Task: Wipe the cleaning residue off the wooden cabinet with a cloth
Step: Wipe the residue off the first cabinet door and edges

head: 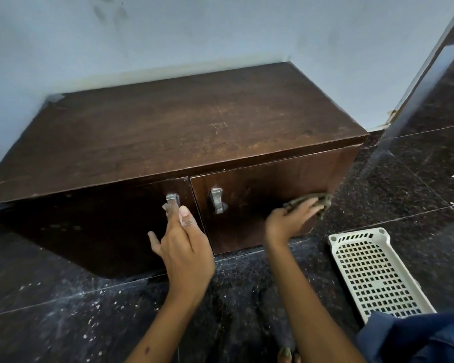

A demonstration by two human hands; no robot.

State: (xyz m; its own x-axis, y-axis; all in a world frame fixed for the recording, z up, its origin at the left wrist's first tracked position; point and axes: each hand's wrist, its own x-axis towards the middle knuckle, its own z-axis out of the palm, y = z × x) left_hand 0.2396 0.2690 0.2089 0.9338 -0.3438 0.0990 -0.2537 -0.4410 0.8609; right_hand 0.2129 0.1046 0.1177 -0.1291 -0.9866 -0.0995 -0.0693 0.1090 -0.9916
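Observation:
A low dark wooden cabinet point(184, 132) stands against the pale wall, with two front doors and a metal handle on each. My left hand point(181, 242) rests against the left door, its fingertips touching that door's handle point(172, 199). My right hand point(291, 218) presses a dark greyish cloth point(317, 201) flat against the lower right part of the right door point(268, 203). The right door's handle point(216, 200) is free. The cabinet top shows pale scratches and dull patches.
A white perforated plastic tray point(372, 273) lies on the black speckled floor point(63, 323) to the right of the cabinet. A door frame point(425, 74) rises at the right. Blue clothing point(417, 339) fills the bottom right corner. White specks dot the floor.

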